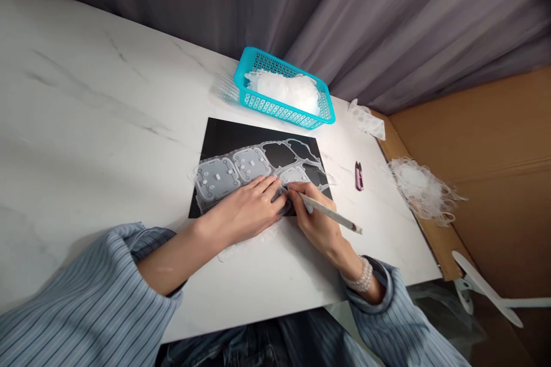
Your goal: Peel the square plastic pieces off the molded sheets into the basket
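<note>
A translucent molded sheet [217, 176] with rounded panels lies over a black mat [228, 134] on the table. Some of its outlines, toward the upper right, frame bare black where the panels are absent. My left hand [245, 206] rests flat on the sheet, fingers extended and pressing it near its middle. In my right hand [316, 217], closed in a writing grip, is a slim white pen-like tool [331, 213]. Its tip meets the sheet right beside my left fingertips; the fingers hide the exact contact point.
Behind the mat stands a turquoise basket [282, 114] holding white translucent pieces [284, 88]. Small pink-handled thread snips [359, 176] lie to the right. A tangle of clear scrap [424, 189] sits on the cardboard [482, 143] at the right edge, below a crumpled white piece [368, 120].
</note>
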### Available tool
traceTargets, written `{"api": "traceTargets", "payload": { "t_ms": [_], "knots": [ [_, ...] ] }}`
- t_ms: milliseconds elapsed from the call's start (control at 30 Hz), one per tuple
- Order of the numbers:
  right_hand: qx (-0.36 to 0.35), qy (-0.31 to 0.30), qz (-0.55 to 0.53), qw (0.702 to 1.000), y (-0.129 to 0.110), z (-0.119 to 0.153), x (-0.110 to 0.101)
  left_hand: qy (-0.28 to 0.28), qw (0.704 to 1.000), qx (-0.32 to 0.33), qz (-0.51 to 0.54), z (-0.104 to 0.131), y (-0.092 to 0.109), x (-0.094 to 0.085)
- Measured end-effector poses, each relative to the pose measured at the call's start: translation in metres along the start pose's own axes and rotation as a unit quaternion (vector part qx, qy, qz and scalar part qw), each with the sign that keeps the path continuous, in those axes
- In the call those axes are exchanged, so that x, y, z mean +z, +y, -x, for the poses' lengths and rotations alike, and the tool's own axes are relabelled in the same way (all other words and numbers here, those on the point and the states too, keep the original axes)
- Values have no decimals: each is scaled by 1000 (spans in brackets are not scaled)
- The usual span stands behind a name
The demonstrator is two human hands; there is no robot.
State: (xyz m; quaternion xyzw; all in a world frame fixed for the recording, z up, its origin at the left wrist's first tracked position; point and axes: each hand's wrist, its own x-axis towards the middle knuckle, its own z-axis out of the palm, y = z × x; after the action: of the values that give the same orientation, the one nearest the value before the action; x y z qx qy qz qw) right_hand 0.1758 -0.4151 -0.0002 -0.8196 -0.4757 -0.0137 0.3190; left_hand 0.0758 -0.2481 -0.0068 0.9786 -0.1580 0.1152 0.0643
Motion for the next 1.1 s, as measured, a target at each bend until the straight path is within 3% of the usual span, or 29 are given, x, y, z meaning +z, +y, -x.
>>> {"api": "traceTargets", "payload": {
  "t_ms": [267,700,833,1000,1100],
  "knots": [
    [-5,4,31,1000,-3,-2,1,9,1000,0,-5,0,1,3],
    [-93,24,80,992,0,15,5,13,1000,7,-10,0,1,2],
    [-147,-2,100,984,6,12,10,22,1000,13,-19,0,1,5],
    [-131,-19,151,980,12,11,12,29,999,12,-18,2,0,9],
    [-124,-73,177,973,12,11,11,29,999,9,-20,3,1,12]
  ]
}}
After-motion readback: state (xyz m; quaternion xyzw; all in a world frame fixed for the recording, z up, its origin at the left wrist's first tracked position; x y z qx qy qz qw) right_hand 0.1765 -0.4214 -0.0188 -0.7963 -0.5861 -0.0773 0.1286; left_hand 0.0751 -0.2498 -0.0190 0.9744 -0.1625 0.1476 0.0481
